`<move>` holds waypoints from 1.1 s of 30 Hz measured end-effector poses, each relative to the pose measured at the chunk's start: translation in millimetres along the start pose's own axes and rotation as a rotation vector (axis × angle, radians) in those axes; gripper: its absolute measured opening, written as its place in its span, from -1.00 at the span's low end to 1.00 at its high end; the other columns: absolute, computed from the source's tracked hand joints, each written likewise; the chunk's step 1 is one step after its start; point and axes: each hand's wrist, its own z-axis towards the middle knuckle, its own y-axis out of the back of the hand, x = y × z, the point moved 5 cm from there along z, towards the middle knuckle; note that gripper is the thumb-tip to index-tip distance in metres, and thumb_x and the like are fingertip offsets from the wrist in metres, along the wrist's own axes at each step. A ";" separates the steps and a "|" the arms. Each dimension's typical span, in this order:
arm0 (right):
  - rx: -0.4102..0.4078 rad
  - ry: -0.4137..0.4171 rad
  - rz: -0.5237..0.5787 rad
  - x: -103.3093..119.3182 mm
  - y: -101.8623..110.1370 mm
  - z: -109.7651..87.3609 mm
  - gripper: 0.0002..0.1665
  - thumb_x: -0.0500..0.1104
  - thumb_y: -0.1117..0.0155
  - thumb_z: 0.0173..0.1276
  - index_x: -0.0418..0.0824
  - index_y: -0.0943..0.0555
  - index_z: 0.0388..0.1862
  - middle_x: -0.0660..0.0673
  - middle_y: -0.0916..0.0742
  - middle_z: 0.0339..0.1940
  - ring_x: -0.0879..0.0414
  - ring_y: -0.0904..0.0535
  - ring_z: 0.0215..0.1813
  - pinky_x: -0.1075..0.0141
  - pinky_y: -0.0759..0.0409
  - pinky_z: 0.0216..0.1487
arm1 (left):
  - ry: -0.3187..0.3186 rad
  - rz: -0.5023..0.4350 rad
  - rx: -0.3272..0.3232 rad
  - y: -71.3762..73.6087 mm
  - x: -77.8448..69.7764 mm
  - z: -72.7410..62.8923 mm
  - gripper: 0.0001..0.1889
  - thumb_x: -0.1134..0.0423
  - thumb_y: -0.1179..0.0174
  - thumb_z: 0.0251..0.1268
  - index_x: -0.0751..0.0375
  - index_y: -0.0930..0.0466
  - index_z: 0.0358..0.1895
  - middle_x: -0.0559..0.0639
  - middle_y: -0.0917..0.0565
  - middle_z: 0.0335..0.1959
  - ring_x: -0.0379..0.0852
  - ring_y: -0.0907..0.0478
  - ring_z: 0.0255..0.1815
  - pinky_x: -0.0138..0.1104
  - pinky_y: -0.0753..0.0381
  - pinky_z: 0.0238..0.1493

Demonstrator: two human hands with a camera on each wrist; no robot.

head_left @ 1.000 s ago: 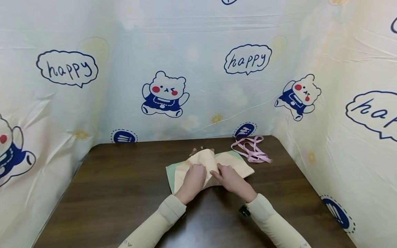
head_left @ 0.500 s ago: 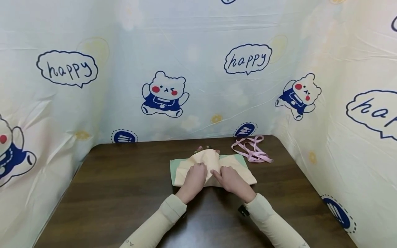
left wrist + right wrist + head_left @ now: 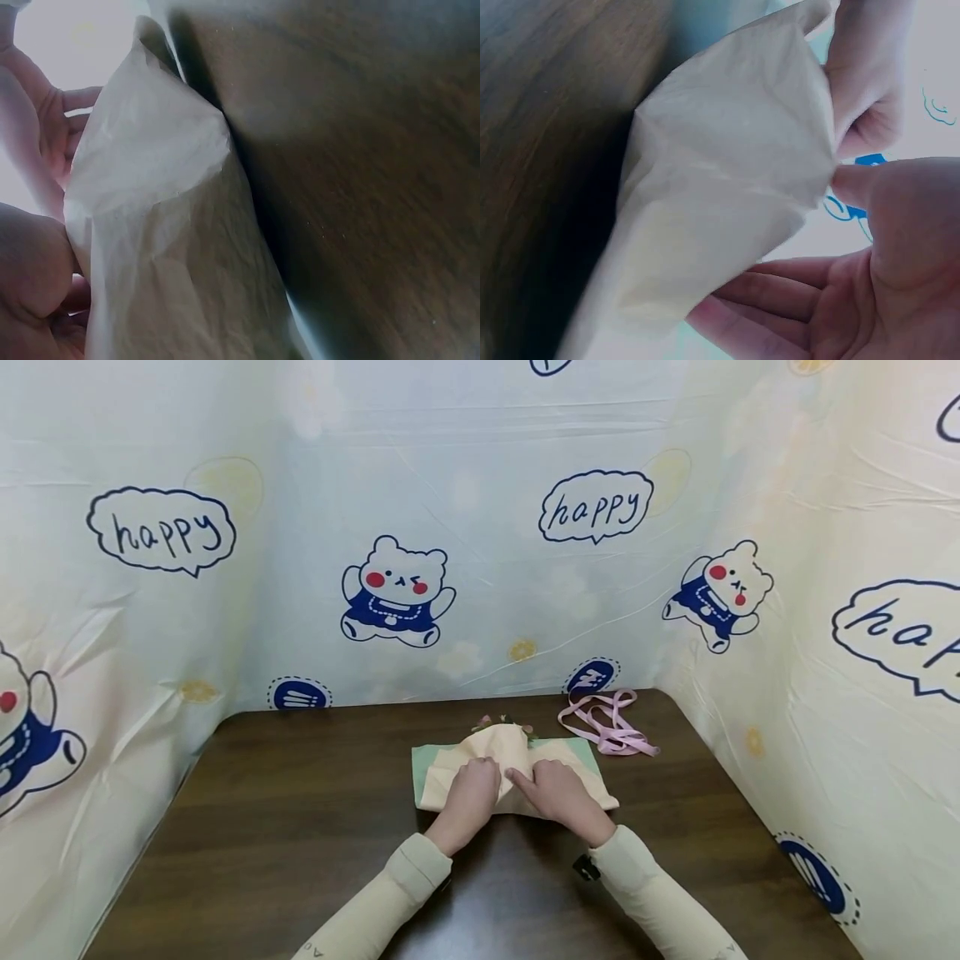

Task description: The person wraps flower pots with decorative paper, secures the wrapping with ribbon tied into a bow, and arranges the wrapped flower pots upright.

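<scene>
A cream sheet of wrapping paper (image 3: pixel 498 758), creased and folded up into a bundle, lies over a green sheet (image 3: pixel 425 768) on the table. Small pinkish flower tips (image 3: pixel 504 723) poke out past its far edge; the rest of them is hidden under the paper. My left hand (image 3: pixel 474 789) grips the left side of the bundle with curled fingers. On the right side, my right hand (image 3: pixel 561 795) holds the paper, its thumb (image 3: pixel 853 184) at one edge and its longer fingers (image 3: pixel 780 289) against another. The left wrist view shows a paper fold (image 3: pixel 165 180) in front of both hands.
A tangled pink ribbon (image 3: pixel 617 735) lies at the back right of the dark wooden table (image 3: pixel 300 827). A printed curtain (image 3: pixel 495 593) with bears and "happy" bubbles encloses the table at the back and sides.
The paper bundle and green sheet have turned slightly and shifted a little to the right, and the flower tips with them. Both hands keep their hold in almost the same place.
</scene>
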 end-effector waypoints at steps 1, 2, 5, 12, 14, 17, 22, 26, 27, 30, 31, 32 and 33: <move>-0.012 -0.001 0.009 -0.7 -1.1 2.1 -0.29 0.29 -0.03 0.55 -0.15 -0.45 -0.68 -0.08 -0.50 -0.69 0.03 -0.43 -0.60 0.15 -0.41 -0.50 | -0.002 0.001 0.002 0.3 -0.2 -0.3 -0.70 0.39 -0.09 0.50 0.30 -0.54 -0.50 0.10 -0.55 -0.62 0.09 -0.65 -0.58 -0.23 -0.60 -0.65; -0.020 -0.006 0.007 -1.4 -2.3 4.2 -0.29 0.30 -0.02 0.55 -0.14 -0.45 -0.69 -0.08 -0.50 -0.68 0.04 -0.43 -0.59 0.16 -0.41 -0.50 | -0.005 0.006 0.007 0.5 -0.4 -0.6 -0.71 0.39 -0.09 0.50 0.31 -0.54 -0.49 0.10 -0.56 -0.61 0.09 -0.65 -0.58 -0.23 -0.60 -0.64; -0.034 -0.031 -0.016 -2.4 -5.9 10.0 -0.27 0.32 0.00 0.54 -0.14 -0.45 -0.70 -0.10 -0.51 -0.68 0.01 -0.45 -0.58 0.14 -0.43 -0.50 | -0.011 0.009 0.021 1.5 -0.4 -1.7 -0.74 0.38 -0.10 0.50 0.31 -0.55 -0.46 0.10 -0.56 -0.59 0.07 -0.65 -0.57 -0.24 -0.60 -0.64; -0.020 -0.096 -0.074 1.0 -10.2 19.8 -0.25 0.37 -0.03 0.48 -0.22 -0.52 -0.61 -0.19 -0.61 -0.56 -0.04 -0.53 -0.51 0.09 -0.52 -0.44 | -0.056 -0.046 0.016 2.0 8.7 -5.9 -0.73 0.30 -0.05 0.56 0.30 -0.59 -0.37 0.07 -0.55 -0.55 -0.02 -0.60 -0.57 -0.26 -0.56 -0.59; -0.015 -0.108 -0.085 1.5 -12.1 21.6 -0.22 0.42 -0.03 0.44 -0.24 -0.53 -0.60 -0.18 -0.60 -0.58 -0.03 -0.52 -0.52 0.11 -0.52 -0.44 | -0.066 -0.092 0.025 2.5 13.0 -8.0 -0.76 0.30 -0.05 0.55 0.34 -0.66 -0.24 0.12 -0.65 -0.42 -0.01 -0.65 -0.48 -0.24 -0.62 -0.50; -0.022 -0.107 -0.107 1.9 -15.2 23.9 -0.16 0.49 -0.05 0.38 -0.24 -0.54 -0.62 -0.16 -0.57 -0.63 -0.02 -0.50 -0.55 0.13 -0.51 -0.46 | -0.068 -0.151 0.058 2.2 19.8 -11.8 -0.71 0.29 -0.04 0.55 0.42 -0.66 0.06 0.24 -0.73 -0.09 0.06 -0.73 -0.23 -0.17 -0.72 -0.29; -0.055 -0.089 -0.126 5.8 -16.2 26.2 -0.13 0.56 -0.13 0.26 -0.22 -0.53 -0.66 -0.13 -0.55 -0.68 -0.01 -0.50 -0.58 0.15 -0.49 -0.53 | -0.091 -0.154 0.064 4.0 28.0 -19.1 -0.69 0.30 -0.07 0.54 0.38 -0.63 0.16 0.18 -0.72 -0.08 -0.02 -0.69 -0.27 -0.22 -0.68 -0.29; -0.063 -0.091 -0.135 9.6 -14.9 26.7 -0.15 0.56 -0.19 0.20 -0.23 -0.55 -0.62 -0.14 -0.58 -0.67 -0.02 -0.53 -0.57 0.15 -0.48 -0.51 | -0.123 -0.156 0.038 9.1 34.6 -22.9 -0.87 0.34 -0.11 0.49 0.21 -0.65 -0.25 -0.06 -0.51 -0.47 -0.22 -0.38 -0.55 -0.36 -0.44 -0.50; -0.061 -0.095 -0.138 10.5 -14.3 26.6 -0.15 0.56 -0.19 0.18 -0.24 -0.56 -0.60 -0.15 -0.59 -0.66 -0.03 -0.54 -0.56 0.15 -0.49 -0.50 | -0.123 -0.166 0.030 11.5 37.5 -23.4 -0.84 0.36 -0.12 0.46 0.18 -0.60 -0.36 -0.08 -0.45 -0.52 -0.21 -0.33 -0.57 -0.36 -0.40 -0.52; -0.061 -0.103 -0.138 12.3 -12.9 26.7 -0.13 0.57 -0.22 0.14 -0.26 -0.59 -0.54 -0.18 -0.64 -0.60 -0.05 -0.58 -0.52 0.13 -0.51 -0.48 | -0.079 -0.184 -0.028 23.2 51.2 -23.9 -0.83 0.39 -0.17 0.36 0.24 -0.61 -0.44 0.00 -0.57 -0.46 -0.08 -0.49 -0.47 -0.26 -0.54 -0.43; -0.061 -0.104 -0.135 12.8 -12.5 26.9 -0.12 0.58 -0.22 0.13 -0.27 -0.60 -0.52 -0.19 -0.65 -0.58 -0.05 -0.59 -0.50 0.13 -0.52 -0.47 | -0.039 -0.185 -0.050 27.3 58.4 -24.1 -0.87 0.38 -0.19 0.33 0.29 -0.66 -0.40 0.07 -0.63 -0.39 0.00 -0.56 -0.39 -0.19 -0.61 -0.35; -0.060 -0.108 -0.131 13.1 -12.3 26.9 -0.12 0.58 -0.22 0.12 -0.27 -0.60 -0.50 -0.19 -0.66 -0.57 -0.05 -0.60 -0.49 0.13 -0.52 -0.46 | 0.010 -0.187 -0.070 31.6 66.3 -24.2 -0.87 0.36 -0.19 0.32 0.34 -0.70 -0.31 0.16 -0.68 -0.30 0.09 -0.62 -0.28 -0.10 -0.65 -0.25; -0.057 -0.111 -0.127 13.5 -12.1 27.2 -0.12 0.58 -0.22 0.12 -0.27 -0.61 -0.50 -0.20 -0.67 -0.56 -0.05 -0.60 -0.48 0.13 -0.53 -0.45 | 0.067 -0.188 -0.082 35.3 75.1 -24.6 -0.82 0.33 -0.19 0.32 0.40 -0.71 -0.20 0.24 -0.70 -0.20 0.19 -0.64 -0.18 -0.03 -0.67 -0.15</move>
